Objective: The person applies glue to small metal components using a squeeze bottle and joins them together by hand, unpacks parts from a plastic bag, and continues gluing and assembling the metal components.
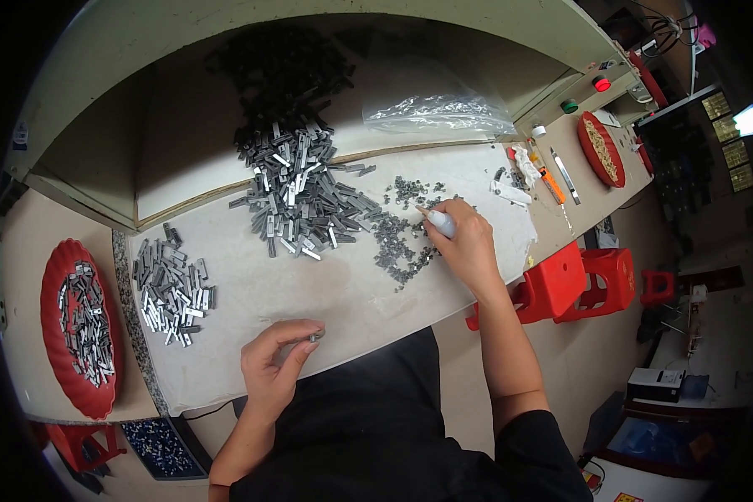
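Note:
My left hand point(274, 361) is at the table's near edge. Its thumb and forefinger pinch a small dark metal piece point(315, 337), most of it covered by the fingers. Farther right, my right hand point(472, 251) grips a small whitish squeeze bottle point(442, 223), its thin brownish tip pointing up and left. That tip is over a scatter of tiny grey metal parts point(393, 238). Left of them lies a big heap of dark and silvery metal bars point(297, 205), running back into the shelf. A smaller pile of similar bars point(171, 289) lies to the left.
A red scalloped tray point(52, 326) of metal bars stands far left. At the right are an orange-handled tool point(550, 186), a cutter knife point(566, 176), a white cap point(538, 131) and another red tray point(592, 159). A plastic bag point(439, 115) lies on the shelf; red stools point(556, 280) stand below.

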Motion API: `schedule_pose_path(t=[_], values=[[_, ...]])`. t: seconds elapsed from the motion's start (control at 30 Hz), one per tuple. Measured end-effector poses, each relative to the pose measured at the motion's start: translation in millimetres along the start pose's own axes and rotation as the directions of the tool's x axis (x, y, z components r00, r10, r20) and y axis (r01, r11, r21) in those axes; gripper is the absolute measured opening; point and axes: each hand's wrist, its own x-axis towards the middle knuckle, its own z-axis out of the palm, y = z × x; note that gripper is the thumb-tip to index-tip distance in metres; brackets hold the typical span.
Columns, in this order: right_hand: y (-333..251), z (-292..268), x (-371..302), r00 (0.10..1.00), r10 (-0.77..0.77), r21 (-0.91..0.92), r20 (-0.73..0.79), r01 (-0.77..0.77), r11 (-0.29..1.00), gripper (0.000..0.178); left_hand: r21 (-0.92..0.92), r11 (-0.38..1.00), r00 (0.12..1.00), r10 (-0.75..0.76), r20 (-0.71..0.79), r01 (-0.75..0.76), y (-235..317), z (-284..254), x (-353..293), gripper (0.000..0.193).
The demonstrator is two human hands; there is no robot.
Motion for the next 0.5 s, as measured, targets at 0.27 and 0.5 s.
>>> schedule_pose_path(t=[0.27,0.5], values=[[0.2,3.7,1.0,1.000,-0.014,-0.017,-0.023,0.014,1.000,0.014,-0.012,1.000,0.997,-0.012,-0.076,0.011,1.9,2.6,-0.1,0.014],[1.1,3.1,0.4,0.999,-0.010,-0.001,-0.042,0.010,1.000,0.014,-0.005,1.000,0.997,-0.015,-0.072,0.015,2.3,3.4,1.2,0.014]])
